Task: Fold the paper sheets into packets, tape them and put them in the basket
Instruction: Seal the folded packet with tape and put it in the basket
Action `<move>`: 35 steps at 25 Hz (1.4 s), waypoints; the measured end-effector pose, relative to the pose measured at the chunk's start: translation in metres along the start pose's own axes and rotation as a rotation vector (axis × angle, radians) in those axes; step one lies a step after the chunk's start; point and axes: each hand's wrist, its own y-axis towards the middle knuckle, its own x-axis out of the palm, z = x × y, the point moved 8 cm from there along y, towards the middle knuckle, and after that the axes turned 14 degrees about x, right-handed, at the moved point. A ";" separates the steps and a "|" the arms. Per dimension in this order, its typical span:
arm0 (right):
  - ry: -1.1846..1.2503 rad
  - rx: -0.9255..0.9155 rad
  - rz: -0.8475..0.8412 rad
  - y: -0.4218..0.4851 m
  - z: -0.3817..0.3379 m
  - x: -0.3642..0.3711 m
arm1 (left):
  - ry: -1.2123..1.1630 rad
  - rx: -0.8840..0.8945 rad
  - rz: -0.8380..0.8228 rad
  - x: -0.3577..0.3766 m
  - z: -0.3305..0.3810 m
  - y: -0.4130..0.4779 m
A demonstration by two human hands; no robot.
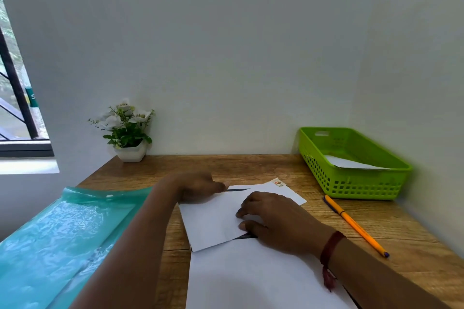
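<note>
A white paper sheet (213, 221) lies folded over on the wooden table (251, 165), on top of more white sheets (251, 276) nearer to me. My left hand (198, 187) rests at the fold's far left corner, fingers curled, thumb tip on the paper edge. My right hand (271, 221) presses flat on the folded flap with its fingertips down. The green basket (351, 183) stands at the back right with a white folded packet (351, 163) inside it.
A teal plastic folder (62, 233) lies along the table's left side. An orange pen (356, 226) lies to the right of the sheets. A small potted plant with white flowers (128, 130) stands at the back left by the wall. A window is at the far left.
</note>
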 end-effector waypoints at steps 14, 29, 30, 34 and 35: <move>0.031 0.016 0.032 0.003 0.010 -0.001 | 0.138 -0.060 -0.031 0.003 0.002 -0.007; 1.068 0.847 0.247 -0.009 0.067 -0.030 | -0.619 0.146 0.677 -0.024 0.029 -0.001; 1.169 0.887 0.144 -0.011 0.061 -0.023 | -0.666 0.117 0.738 -0.020 0.032 0.000; 1.203 0.848 0.117 -0.016 0.048 -0.027 | -0.717 0.058 0.975 0.003 0.051 -0.001; 1.132 0.828 0.204 -0.016 0.052 -0.033 | -0.671 0.058 1.020 0.004 0.057 -0.004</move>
